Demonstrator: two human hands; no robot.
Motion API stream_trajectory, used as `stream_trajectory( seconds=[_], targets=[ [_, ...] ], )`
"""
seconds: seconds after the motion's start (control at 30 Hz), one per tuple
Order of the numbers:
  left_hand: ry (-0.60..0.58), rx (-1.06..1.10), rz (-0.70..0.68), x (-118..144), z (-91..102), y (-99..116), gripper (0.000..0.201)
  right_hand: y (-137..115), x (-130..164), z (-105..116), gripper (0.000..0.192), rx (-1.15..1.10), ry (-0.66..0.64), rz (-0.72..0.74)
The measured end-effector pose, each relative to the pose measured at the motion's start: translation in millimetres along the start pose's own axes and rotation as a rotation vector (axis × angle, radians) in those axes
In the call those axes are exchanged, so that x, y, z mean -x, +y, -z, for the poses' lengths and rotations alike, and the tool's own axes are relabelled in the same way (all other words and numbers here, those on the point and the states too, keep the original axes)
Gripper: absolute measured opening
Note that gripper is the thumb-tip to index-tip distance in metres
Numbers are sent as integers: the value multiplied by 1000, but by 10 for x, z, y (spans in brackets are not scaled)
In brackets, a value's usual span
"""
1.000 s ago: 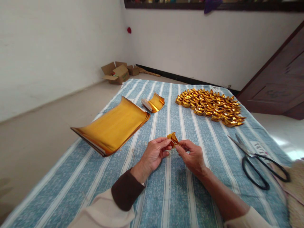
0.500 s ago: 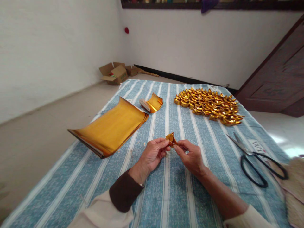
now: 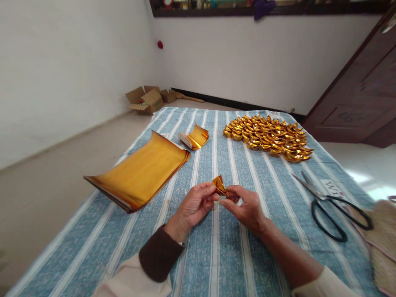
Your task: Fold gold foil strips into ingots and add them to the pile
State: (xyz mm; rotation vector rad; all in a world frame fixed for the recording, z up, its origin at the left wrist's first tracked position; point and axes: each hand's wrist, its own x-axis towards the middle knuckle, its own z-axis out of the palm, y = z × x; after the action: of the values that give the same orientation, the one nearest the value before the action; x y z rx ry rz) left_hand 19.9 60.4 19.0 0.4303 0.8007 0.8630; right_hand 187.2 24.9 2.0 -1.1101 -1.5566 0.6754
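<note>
At the far left of the worktop [image 3: 93, 247], covered in a blue-and-white striped cloth, lies a curled stack of large gold foil sheets [image 3: 139, 171], with a smaller stack of gold foil squares [image 3: 195, 137] beyond it. My left hand [image 3: 195, 204] and my right hand [image 3: 244, 206] pinch a small folded gold foil piece [image 3: 220, 185] between their fingertips, just above the cloth. Farther right sit a heap of folded gold foil ingots [image 3: 269, 138] and black-handled scissors [image 3: 331, 206].

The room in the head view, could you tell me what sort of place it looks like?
Probably a plain room at home used for hand craft: a striped cloth spread as a work surface, a pile of folded gold paper pieces, and open cardboard boxes on the floor.
</note>
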Motion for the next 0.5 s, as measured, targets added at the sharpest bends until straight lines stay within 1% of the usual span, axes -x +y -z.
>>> stream_trajectory(
  seconds=[0.07,0.17,0.27,0.37,0.5],
  targets=[
    [-83,12,4,14,21,8,14,-19,-25,36,33,-163,-15,-103],
    [-202,0,14,35,42,11,26,-44,-71,62,38,-451,-32,-329],
    [-260,-28,24,39,58,1,31,-75,-99,34,40,-639,-104,-512],
    [-300,-71,22,27,89,-11,32,-110,-93,-17,41,-734,-172,-609],
    [-346,-130,36,10,143,-20,32,-128,-68,-58,41,-846,-185,-665]
  ],
)
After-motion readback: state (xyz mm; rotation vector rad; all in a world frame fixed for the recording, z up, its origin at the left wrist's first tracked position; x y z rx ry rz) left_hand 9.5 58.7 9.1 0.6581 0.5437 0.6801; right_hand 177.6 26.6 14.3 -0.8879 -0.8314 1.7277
